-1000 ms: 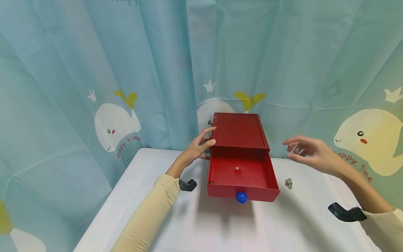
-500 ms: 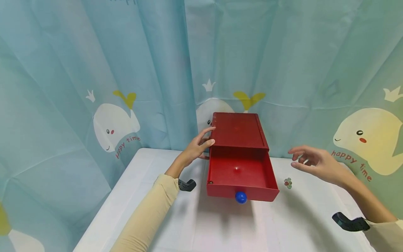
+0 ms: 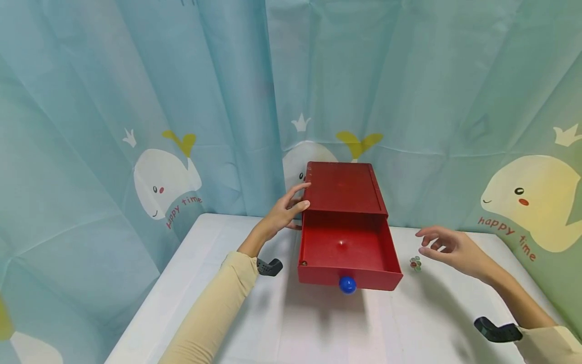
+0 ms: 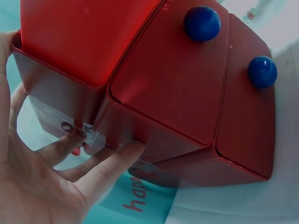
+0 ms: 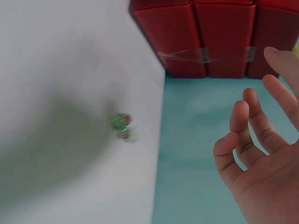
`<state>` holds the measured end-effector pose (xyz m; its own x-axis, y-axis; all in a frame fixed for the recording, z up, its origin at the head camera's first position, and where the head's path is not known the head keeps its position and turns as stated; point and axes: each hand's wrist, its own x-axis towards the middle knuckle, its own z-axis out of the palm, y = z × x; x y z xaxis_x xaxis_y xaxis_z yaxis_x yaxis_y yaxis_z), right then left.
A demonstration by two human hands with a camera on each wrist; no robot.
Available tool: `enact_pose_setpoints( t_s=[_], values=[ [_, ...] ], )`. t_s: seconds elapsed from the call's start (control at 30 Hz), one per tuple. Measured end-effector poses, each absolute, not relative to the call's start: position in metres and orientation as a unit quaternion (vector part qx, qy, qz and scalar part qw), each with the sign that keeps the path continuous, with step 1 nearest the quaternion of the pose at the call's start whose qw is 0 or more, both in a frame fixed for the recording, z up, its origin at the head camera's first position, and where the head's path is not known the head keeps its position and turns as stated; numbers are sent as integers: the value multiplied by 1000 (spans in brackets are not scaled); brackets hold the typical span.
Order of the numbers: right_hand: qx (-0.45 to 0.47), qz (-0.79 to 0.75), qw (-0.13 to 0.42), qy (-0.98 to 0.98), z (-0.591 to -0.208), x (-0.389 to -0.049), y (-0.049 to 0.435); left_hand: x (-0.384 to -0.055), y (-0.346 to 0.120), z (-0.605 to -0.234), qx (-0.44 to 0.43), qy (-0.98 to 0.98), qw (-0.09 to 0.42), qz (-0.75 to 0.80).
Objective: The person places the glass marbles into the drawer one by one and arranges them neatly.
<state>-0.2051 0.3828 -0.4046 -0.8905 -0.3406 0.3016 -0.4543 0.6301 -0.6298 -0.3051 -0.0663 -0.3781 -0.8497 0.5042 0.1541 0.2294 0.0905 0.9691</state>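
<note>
A red drawer cabinet [image 3: 345, 187] stands on the table with its top drawer [image 3: 343, 242] pulled out; a round blue knob [image 3: 347, 285] sits on the drawer's front. My left hand [image 3: 279, 217] rests on the cabinet's left side, fingers spread. In the left wrist view, its fingertips [image 4: 135, 147] touch the side wall near some clear tape. To the right, my right hand [image 3: 454, 251] hovers above the table with loosely bent fingers, holding nothing. Just left of it and lower lies a cluster of small glassy green and reddish pieces [image 3: 416, 263], perhaps marbles.
Two lower drawers with blue knobs [image 4: 262, 72] are closed in the left wrist view. The white table [image 3: 227, 237] backs onto a blue-green curtain [image 3: 218, 101] with whale prints. A small dark round spot [image 3: 304, 263] shows in the open drawer's front left corner.
My right hand has moved down toward the table, closer to the glassy pieces. The left hand and the cabinet stay in place.
</note>
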Motion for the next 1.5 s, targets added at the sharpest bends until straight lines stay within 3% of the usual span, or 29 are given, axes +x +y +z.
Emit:
enact_pose_setpoints(
  t_s=[0.9, 1.5],
  values=[
    [192, 375, 30, -906, -477, -211, 409, -306, -67, -378, 252, 730, 109, 626],
    [126, 308, 27, -943, -487, -209, 398, -306, -66, -378, 251, 728, 115, 627]
  ],
)
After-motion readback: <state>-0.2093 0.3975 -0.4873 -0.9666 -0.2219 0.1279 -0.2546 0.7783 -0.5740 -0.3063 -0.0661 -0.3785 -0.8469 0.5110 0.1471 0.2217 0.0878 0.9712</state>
